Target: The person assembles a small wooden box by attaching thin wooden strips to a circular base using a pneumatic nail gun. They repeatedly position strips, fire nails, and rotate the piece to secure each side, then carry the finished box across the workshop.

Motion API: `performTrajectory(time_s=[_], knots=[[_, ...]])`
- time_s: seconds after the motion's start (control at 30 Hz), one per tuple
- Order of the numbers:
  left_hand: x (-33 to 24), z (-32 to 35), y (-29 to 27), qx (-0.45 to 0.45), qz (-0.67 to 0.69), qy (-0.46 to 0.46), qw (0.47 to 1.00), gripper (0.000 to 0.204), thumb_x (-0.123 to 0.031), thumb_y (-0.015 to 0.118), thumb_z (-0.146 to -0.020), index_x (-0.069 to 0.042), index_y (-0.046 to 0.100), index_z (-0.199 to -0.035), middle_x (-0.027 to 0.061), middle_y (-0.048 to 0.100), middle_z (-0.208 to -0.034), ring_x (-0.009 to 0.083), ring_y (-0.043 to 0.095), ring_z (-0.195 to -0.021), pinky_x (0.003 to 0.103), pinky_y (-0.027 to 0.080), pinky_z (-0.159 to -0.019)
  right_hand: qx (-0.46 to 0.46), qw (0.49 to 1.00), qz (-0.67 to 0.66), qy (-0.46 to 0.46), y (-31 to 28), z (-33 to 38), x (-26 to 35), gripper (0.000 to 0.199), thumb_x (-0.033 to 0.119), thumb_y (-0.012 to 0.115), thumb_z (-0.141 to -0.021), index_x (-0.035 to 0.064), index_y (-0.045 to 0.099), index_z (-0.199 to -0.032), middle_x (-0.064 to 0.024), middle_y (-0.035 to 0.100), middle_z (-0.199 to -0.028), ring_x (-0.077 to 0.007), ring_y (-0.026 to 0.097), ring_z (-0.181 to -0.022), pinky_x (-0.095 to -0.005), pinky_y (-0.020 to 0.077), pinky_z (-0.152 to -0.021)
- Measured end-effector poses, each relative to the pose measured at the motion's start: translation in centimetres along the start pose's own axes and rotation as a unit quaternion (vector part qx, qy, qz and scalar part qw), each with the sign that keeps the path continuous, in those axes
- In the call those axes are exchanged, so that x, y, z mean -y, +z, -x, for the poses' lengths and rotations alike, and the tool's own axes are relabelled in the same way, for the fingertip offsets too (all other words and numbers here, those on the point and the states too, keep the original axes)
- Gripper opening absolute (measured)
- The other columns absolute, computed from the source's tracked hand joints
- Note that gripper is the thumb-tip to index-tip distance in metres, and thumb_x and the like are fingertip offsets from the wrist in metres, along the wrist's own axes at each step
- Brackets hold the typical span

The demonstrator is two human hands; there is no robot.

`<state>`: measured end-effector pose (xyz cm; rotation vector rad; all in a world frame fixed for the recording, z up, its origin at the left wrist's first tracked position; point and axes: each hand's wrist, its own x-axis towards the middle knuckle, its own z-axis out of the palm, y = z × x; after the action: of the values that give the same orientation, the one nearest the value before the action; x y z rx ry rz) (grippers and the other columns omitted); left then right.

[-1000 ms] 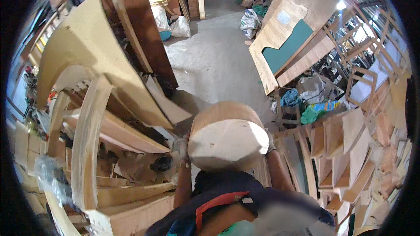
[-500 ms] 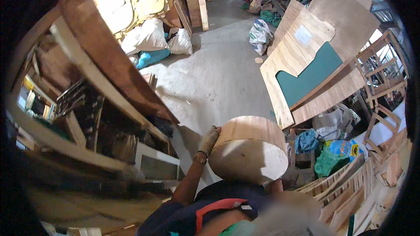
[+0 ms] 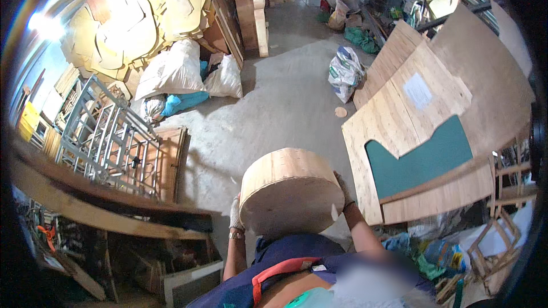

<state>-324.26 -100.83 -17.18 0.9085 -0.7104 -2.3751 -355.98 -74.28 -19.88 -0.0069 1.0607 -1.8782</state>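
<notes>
A round, drum-shaped wooden piece hangs before my body, its pale plywood face turned toward me and its side wall away. My left hand, in a light work glove with a watch at the wrist, is pressed round its left side. On the right side my right hand, in a darker-looking glove, grips the rim. Most of the fingers of both hands are hidden behind the piece.
Plywood sheets with a green panel lean on the right. Left are long boards, a metal frame rack and white sacks. A grey concrete floor runs ahead; a white bag stands on it.
The long boards on the left have dropped lower in view, and the metal rack now shows. The drum-shaped piece has shifted left in view, and my right hand has come into sight.
</notes>
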Motion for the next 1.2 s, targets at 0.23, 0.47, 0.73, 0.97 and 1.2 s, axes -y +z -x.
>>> performTrajectory(time_s=[0.23,0.47,0.73,0.97,1.2], knots=[[-6.5,-20.5,9.8,0.025,-0.113,0.043,0.992,0.049,-0.041,0.046,-0.11,-0.002,0.067,-0.131,0.0075,0.074,-0.119,0.0174,0.07,-0.099,0.034,0.056,-0.087,0.013,0.998,-0.061,-0.005,3.8,-18.6,10.7,0.051,0.049,0.044,-0.11,0.0076,0.065,-0.134,-0.0097,0.071,-0.127,-0.0258,0.065,-0.114,-0.0429,0.0527,-0.101],[-12.4,-42.7,21.7,0.04,-0.207,-0.077,0.975,0.044,-0.042,0.053,-0.108,-0.003,0.072,-0.118,0.003,0.074,-0.108,0.0137,0.066,-0.091,0.034,0.053,-0.082,0.021,0.986,-0.162,-0.044,2.1,-29.6,17.5,0.046,0.041,0.048,-0.109,0.009,0.065,-0.136,-0.0098,0.069,-0.133,-0.0237,0.064,-0.119,-0.0412,0.0549,-0.099],[-13.1,-64.6,35.3,0.139,-0.339,0.049,0.929,0.034,-0.033,0.054,-0.107,-0.004,0.071,-0.108,0.0002,0.069,-0.105,0.0135,0.059,-0.095,0.033,0.048,-0.086,-0.074,0.972,-0.203,-0.088,-2.3,-46.9,24.9,0.045,0.041,0.051,-0.108,0.009,0.065,-0.135,-0.0088,0.07,-0.13,-0.0229,0.066,-0.116,-0.0394,0.0553,-0.098],[-17.8,-85.1,46.2,0.152,-0.217,-0.027,0.964,0.035,-0.031,0.053,-0.106,-0.003,0.068,-0.121,0.0043,0.071,-0.119,0.0156,0.066,-0.108,0.034,0.051,-0.097,-0.047,0.966,-0.227,-0.116,-4.6,-64.6,37.8,0.044,0.041,0.053,-0.107,0.009,0.066,-0.134,-0.008,0.071,-0.128,-0.0223,0.067,-0.113,-0.0378,0.0556,-0.097],[-18.3,-96.2,45.1,0.058,-0.081,-0.067,0.993,0.05,-0.041,0.05,-0.109,-0.004,0.057,-0.141,0.0119,0.067,-0.135,0.0237,0.067,-0.119,0.042,0.057,-0.101,-0.132,0.907,0.299,-0.264,-1.9,-82.3,50.0,0.043,0.042,0.06,-0.104,0.0078,0.069,-0.129,-0.0055,0.075,-0.118,-0.0203,0.07,-0.1,-0.035,0.0569,-0.09]])
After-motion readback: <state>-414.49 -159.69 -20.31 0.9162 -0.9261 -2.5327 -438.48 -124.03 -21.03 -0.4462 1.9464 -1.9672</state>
